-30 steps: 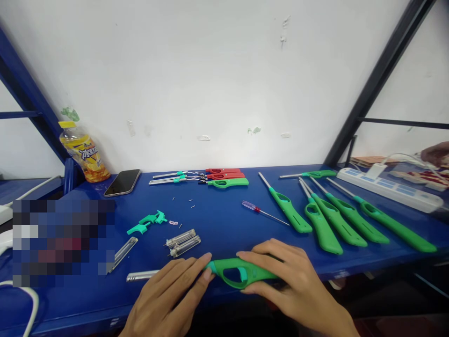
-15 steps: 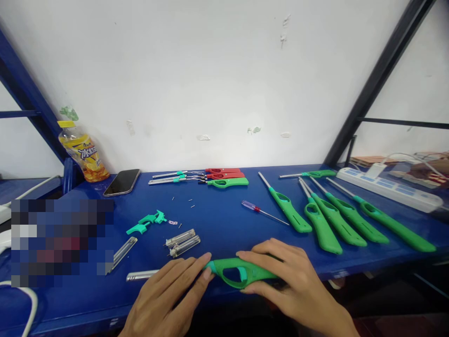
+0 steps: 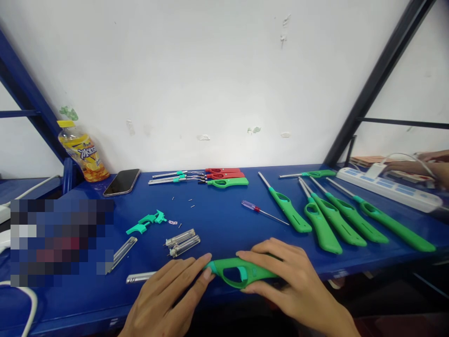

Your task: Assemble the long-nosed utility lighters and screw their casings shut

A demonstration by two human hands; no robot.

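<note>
The green lighter (image 3: 253,272) is at the table's (image 3: 217,213) near edge, its turquoise collar (image 3: 211,267) pinched by the left hand's (image 3: 171,290) thumb and forefinger, its handle (image 3: 264,273) by the right hand's (image 3: 293,276), seemingly for steadiness, 2 clear tanks (image 3: 185,245) lying just beyond.

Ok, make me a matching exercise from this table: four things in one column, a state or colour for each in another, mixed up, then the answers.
Things:
1. Nearest green lighter
2. Screwdriver
3. Phone
4. Drink bottle

Descriptions:
A. Yellow-capped
B. Lying flat, dark-screened
C. Held by the left hand and right hand
D. Purple-handled

Pairs: 1-C, 2-D, 3-B, 4-A
</note>
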